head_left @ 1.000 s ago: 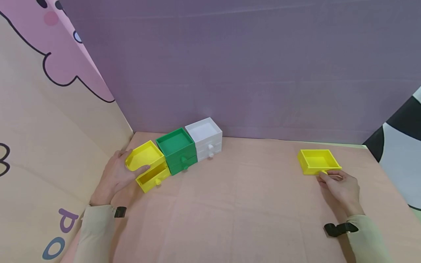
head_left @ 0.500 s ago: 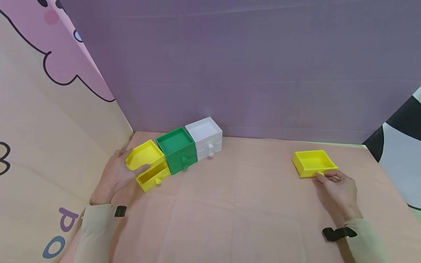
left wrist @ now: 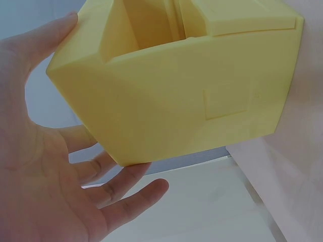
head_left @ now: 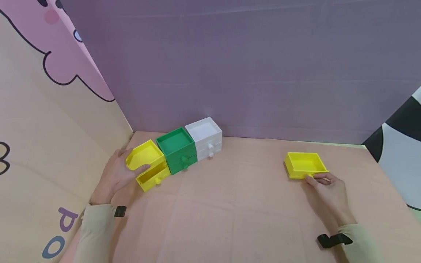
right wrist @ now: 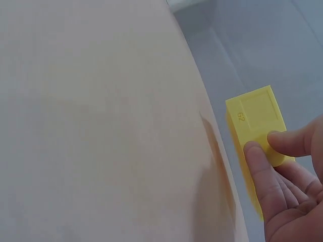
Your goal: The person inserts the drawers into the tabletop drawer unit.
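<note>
At the left of the head view stands a small yellow drawer cabinet, with an open slot above its lower drawer. My left hand grips it by the side, thumb towards the front and fingers round the back. In the left wrist view, the cabinet's side faces the camera. Far to the right, my right hand pinches the round knob of a loose yellow drawer. That drawer looks empty inside and seems to hang just above the table. Thumb and fingers close on the knob in the right wrist view.
A green drawer cabinet touches the yellow one on its right. Beyond it a white drawer cabinet stands near the grey-purple back panel. A pale printed panel borders the left side of the pinkish table.
My right hand has carried the loose yellow drawer to the left and slightly nearer. The left hand and the cabinets have stayed in place.
</note>
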`<state>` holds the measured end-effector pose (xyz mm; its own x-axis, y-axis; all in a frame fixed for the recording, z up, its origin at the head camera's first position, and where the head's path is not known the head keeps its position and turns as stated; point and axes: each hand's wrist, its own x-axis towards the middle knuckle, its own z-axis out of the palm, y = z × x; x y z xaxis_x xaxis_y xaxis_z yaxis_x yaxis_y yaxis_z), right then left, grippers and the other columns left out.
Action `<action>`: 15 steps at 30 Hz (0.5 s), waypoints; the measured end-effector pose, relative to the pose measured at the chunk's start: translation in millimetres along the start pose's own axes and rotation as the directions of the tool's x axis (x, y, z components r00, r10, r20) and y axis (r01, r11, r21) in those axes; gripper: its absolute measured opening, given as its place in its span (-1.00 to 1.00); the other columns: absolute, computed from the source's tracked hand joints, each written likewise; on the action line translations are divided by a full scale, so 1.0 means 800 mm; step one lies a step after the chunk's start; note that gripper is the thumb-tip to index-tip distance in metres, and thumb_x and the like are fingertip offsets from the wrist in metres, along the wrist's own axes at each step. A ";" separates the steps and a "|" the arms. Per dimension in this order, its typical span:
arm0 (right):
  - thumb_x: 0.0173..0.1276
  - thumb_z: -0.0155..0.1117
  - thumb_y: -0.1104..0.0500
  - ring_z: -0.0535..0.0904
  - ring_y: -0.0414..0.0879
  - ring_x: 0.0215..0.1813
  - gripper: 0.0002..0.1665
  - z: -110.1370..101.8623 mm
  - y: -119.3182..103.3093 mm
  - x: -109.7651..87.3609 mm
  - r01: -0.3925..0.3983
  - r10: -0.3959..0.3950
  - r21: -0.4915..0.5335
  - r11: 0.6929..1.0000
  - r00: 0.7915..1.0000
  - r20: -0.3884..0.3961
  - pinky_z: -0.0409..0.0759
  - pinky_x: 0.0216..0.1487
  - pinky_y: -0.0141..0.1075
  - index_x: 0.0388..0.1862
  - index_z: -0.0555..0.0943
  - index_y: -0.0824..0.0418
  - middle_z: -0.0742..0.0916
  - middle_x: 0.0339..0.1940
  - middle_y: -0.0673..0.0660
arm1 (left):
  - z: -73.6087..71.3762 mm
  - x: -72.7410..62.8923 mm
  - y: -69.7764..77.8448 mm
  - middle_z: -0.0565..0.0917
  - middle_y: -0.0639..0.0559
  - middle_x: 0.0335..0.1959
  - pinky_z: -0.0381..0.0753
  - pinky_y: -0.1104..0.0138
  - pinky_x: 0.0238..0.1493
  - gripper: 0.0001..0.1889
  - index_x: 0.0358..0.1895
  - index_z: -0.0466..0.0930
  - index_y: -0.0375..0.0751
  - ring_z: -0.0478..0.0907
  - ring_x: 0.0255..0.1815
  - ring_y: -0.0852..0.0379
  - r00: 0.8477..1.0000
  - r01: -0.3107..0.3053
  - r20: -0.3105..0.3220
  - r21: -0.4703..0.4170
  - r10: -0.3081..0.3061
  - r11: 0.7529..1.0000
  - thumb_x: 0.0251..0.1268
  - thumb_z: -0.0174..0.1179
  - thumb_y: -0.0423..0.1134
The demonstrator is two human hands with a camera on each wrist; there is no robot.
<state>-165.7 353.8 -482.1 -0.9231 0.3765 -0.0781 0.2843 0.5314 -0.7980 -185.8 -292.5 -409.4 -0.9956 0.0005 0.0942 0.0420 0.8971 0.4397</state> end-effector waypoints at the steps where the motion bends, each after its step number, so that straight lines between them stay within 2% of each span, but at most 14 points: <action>1: 0.52 0.36 -0.20 0.59 -0.52 -0.28 -0.37 0.002 -0.002 -0.002 0.003 -0.003 -0.007 1.000 1.000 0.005 0.53 -0.27 -0.66 0.18 0.59 0.32 0.85 -0.21 -0.06 | 0.000 0.000 0.000 0.37 -0.57 0.43 0.52 -0.35 0.34 0.05 0.60 0.24 -0.48 0.42 0.33 -0.49 1.000 0.001 0.001 -0.001 -0.001 1.000 0.36 0.28 0.32; 4: 0.53 0.34 -0.22 0.58 -0.48 -0.27 -0.36 0.009 -0.008 -0.010 0.013 -0.012 -0.032 0.999 1.000 0.025 0.56 -0.27 -0.66 0.18 0.59 0.32 0.83 0.00 0.22 | 0.000 0.000 0.000 0.36 -0.57 0.44 0.51 -0.35 0.35 0.05 0.61 0.24 -0.48 0.41 0.34 -0.49 1.000 0.002 0.004 -0.002 -0.002 1.000 0.36 0.28 0.33; 6: 0.53 0.35 -0.21 0.60 -0.46 -0.26 -0.38 0.015 -0.011 -0.014 0.018 -0.017 -0.024 1.000 0.999 0.037 0.58 -0.26 -0.64 0.16 0.59 0.32 0.83 0.02 0.25 | 0.000 0.001 0.001 0.36 -0.57 0.44 0.50 -0.35 0.36 0.06 0.61 0.23 -0.47 0.41 0.35 -0.50 1.000 0.003 0.005 -0.003 -0.003 1.000 0.36 0.28 0.33; 12: 0.46 0.47 -0.05 0.65 -0.47 -0.29 -0.51 0.032 -0.023 -0.026 0.053 -0.055 0.046 0.998 0.998 0.042 0.63 -0.26 -0.58 0.07 0.64 0.32 0.82 -0.31 -0.12 | 0.000 0.002 0.000 0.35 -0.58 0.46 0.48 -0.36 0.38 0.06 0.61 0.23 -0.48 0.39 0.37 -0.51 1.000 -0.002 0.004 -0.002 0.002 1.000 0.36 0.28 0.33; 15: 0.44 0.50 0.02 0.65 -0.47 -0.30 -0.57 0.042 -0.029 -0.032 0.072 -0.075 0.067 0.995 0.996 0.049 0.65 -0.26 -0.56 0.03 0.66 0.34 0.80 -0.35 -0.18 | 0.001 0.002 -0.001 0.35 -0.58 0.46 0.47 -0.36 0.38 0.06 0.61 0.23 -0.49 0.39 0.37 -0.51 1.000 -0.002 0.000 -0.006 0.002 1.000 0.36 0.29 0.32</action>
<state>-157.3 306.2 -481.6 -0.9534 0.2982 -0.0469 0.1992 0.5049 -0.8398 -187.2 -292.9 -410.3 -0.9955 0.0024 0.0947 0.0446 0.8943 0.4453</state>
